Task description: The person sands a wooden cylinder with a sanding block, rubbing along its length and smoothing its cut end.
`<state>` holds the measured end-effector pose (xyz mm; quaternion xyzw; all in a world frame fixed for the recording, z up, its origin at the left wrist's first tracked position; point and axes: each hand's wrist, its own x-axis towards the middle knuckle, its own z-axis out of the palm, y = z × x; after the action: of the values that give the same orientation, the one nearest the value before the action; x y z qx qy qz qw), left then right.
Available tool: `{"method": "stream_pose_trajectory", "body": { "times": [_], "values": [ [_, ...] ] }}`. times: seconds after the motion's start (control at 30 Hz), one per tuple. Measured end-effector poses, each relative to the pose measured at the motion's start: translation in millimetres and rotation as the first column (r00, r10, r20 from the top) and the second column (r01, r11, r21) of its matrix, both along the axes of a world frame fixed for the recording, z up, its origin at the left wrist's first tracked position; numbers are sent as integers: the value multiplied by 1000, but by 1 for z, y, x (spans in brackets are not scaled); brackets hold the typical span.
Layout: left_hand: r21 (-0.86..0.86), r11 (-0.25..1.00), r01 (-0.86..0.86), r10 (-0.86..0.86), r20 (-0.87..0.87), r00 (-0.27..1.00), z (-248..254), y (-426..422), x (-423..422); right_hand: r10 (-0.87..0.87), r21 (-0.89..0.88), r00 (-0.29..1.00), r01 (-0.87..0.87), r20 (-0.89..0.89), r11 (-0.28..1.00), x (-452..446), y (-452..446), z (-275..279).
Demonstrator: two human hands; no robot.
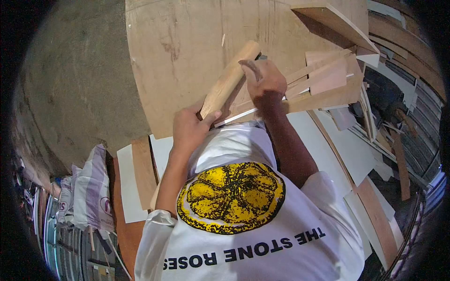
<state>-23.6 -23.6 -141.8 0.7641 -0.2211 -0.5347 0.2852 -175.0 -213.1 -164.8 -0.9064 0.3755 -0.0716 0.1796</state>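
Left hand point(190, 129) clamps its fingers on the near end of the wooden block point(228, 83), slanting over the plywood sheet point(183, 70), while the right hand point(266, 80) curls tight round a mostly hidden dark object point(263, 57)!

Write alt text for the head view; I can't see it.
The left hand holds the near end of a pale, rounded wooden bar, while the right hand, closed on a mostly hidden dark object, is near its far end. Beneath lies a light-brown plywood sheet, with flat, pale wooden strips to the right.
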Motion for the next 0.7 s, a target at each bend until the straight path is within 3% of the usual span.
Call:
{"method": "stream_pose_trajectory", "body": {
  "times": [0.07, 0.17, 0.23, 0.3, 0.37, 0.47, 0.57, 0.67, 0.7],
  "values": [
    [25, 1000, 7, -6, -16, 1000, 4, -4, 4, 62, -4, 995, -62, 82, 998, -4, 11, 0],
    [24, 1000, -16, 16, -17, 1000, 6, -2, 6, -16, 228, 1000, 13, 12, 974, 7, 46, 29],
    [-27, 999, -39, 39, -8, 999, 0, 3, 3, 85, 117, 996, -85, 3, 989, -3, 35, 10],
    [-30, 999, -41, 41, -1, 999, -1, 4, -1, 39, 83, 999, -39, 12, 996, -8, 21, 0],
    [-19, 999, -27, 27, -1, 1000, -1, 4, 0, -150, 129, 988, 144, 43, 981, 10, 5, 16],
    [29, 1000, -1, 2, -39, 999, -1, -1, 1, 61, 126, 998, -60, -3, 990, -7, 18, 3],
    [53, 999, -8, 12, -64, 998, -7, 3, 4, 62, 299, 998, -50, -31, 953, 3, 40, 18],
    [20, 999, -30, 31, -44, 999, -5, 6, 1, 165, 10, 986, -165, 2, 986, -1, 19, 2],
    [43, 998, -37, 40, -63, 997, 0, 3, 1, 55, 52, 998, -54, -33, 997, 0, 10, 2]
  ]
}}
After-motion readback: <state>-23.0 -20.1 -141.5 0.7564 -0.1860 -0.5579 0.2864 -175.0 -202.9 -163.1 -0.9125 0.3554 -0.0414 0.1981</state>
